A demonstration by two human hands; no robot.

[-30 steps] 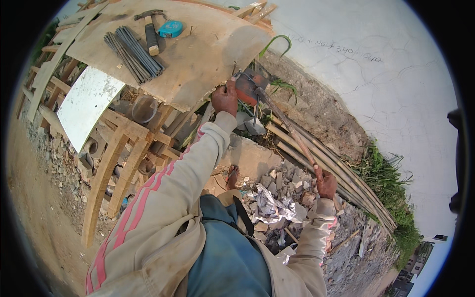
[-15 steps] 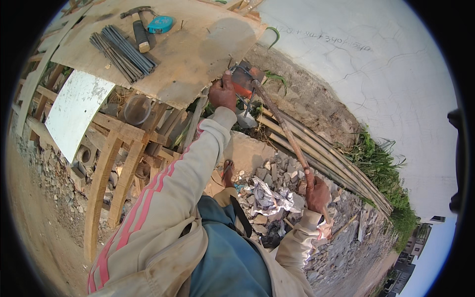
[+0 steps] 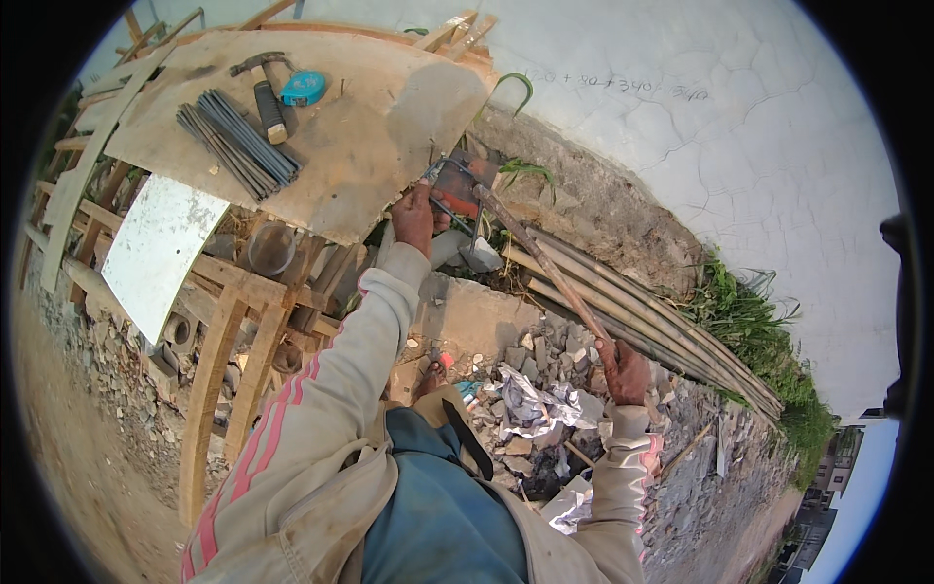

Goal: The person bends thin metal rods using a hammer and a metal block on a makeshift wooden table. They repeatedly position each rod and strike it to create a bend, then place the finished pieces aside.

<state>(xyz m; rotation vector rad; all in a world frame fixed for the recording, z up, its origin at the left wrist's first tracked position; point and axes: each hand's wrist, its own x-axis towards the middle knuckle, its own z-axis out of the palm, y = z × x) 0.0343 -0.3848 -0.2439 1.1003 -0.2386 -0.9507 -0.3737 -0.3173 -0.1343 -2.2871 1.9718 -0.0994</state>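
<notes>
Right now my left hand (image 3: 415, 216) is at the near right corner of the worn tan plywood board (image 3: 341, 165), its fingers curled in and its thumb pressed up against a thin, bent, dark metal rod (image 3: 449, 160); my palm is turned away, so I cannot tell how much of the rod lies inside my grip. That rod sits just off the right edge of the board, by a block-like red-orange and dark piece (image 3: 457, 185). My right hand (image 3: 625, 372), well apart from the board and lower to its right, is wrapped firmly around a long rusty brown metal bar (image 3: 545, 263), which slants up from my fist until its far end reaches the red-orange piece. On the board itself lie a bundle of straight dark grey metal rods (image 3: 238, 144), a claw hammer with a dark-gripped wooden handle (image 3: 265, 97) and, just beside its head, a rounded teal tape measure (image 3: 304, 89). Below the board's left side leans a curved white scuffed panel (image 3: 161, 248), and under its front edge is a clear round plastic tub (image 3: 271, 249). Right of the board, long tan poles (image 3: 632, 311) run beneath my bar, near broken grey rubble (image 3: 545, 355) and a crumpled silvery sheet (image 3: 540, 404).
</notes>
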